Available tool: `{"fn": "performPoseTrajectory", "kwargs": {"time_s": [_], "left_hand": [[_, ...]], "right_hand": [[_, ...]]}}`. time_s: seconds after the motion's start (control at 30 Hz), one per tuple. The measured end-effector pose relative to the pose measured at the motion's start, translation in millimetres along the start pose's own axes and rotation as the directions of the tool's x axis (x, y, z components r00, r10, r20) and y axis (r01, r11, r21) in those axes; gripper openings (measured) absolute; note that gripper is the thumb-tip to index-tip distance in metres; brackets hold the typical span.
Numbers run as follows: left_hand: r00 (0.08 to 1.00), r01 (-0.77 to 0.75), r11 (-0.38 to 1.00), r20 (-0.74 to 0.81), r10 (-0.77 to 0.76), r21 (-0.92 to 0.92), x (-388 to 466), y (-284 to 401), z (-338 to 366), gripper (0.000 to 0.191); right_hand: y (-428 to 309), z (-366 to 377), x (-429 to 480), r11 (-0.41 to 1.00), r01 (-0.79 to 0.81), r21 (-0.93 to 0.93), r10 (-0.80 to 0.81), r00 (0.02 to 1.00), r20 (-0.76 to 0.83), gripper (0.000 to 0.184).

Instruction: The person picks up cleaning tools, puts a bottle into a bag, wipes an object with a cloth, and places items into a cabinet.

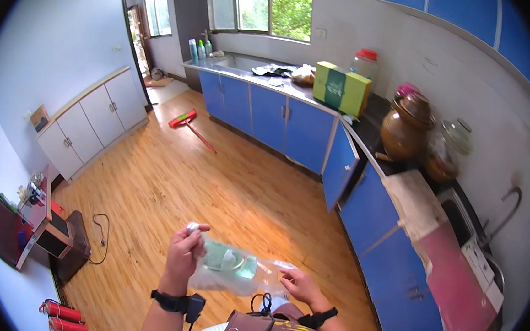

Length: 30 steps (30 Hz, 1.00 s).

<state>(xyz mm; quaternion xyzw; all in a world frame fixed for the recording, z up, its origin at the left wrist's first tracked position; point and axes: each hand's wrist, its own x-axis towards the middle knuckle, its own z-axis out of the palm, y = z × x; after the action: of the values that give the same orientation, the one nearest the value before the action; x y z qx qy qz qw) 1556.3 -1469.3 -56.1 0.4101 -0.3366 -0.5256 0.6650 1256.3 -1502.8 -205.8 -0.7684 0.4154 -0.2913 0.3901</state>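
Note:
A clear plastic bag (224,282) stretches between my two hands above the wood-look floor. Through the film I see a pale green, translucent item (219,258) with a pale curved strip and a small whitish part; what it is exactly stays unclear. My left hand (185,248) grips the bag's bunched end, and a bit of crumpled film sticks out by the thumb. At the other end, my right hand (302,287) has its fingertips on the bag's loose edge. Both wrists wear black straps.
Blue base cabinets (269,114) run along the right, one door (340,167) ajar. On the worktop stand a green box (342,88) and a brown lidded jar (406,128). A red broom (197,131) lies on the floor. Red fire extinguishers (65,312) lie at lower left, near a cable (107,232).

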Motion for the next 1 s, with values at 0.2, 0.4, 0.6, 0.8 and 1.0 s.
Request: {"fn": "performPoseTrajectory", "kwargs": {"time_s": [0.2,0.4,0.6,0.8,1.0], "left_hand": [[0.971,0.027,0.999,-0.238,-0.017,0.04,77.3,29.5,-17.5,0.019],[0.955,-0.035,0.999,-0.292,0.044,0.034,151.0,41.4,-9.3,0.019],[0.935,-0.067,0.998,-0.349,0.057,-0.017,246.0,39.2,-43.9,0.021],[0.93,-0.066,0.997,-0.363,0.051,-0.029,376.2,50.7,-100.4,0.021],[0.892,0.076,0.993,-0.452,-0.026,0.092,499.4,70.3,-133.7,0.015]], "right_hand": [[25.3,-53.3,117.8,1.0,-0.017,0.001,0.017,0.984,-0.175,0.026],[49.2,-67.5,244.7,0.991,-0.099,-0.086,0.072,0.959,-0.273,0.043],[69.8,-43.8,370.8,0.993,-0.117,0.029,0.115,0.991,0.061,0.027],[64.4,-42.9,491.5,0.926,-0.19,0.327,0.199,0.98,0.006,0.019],[49.0,-44.2,612.7,0.915,-0.178,0.361,0.16,0.984,0.078,0.016]]}}
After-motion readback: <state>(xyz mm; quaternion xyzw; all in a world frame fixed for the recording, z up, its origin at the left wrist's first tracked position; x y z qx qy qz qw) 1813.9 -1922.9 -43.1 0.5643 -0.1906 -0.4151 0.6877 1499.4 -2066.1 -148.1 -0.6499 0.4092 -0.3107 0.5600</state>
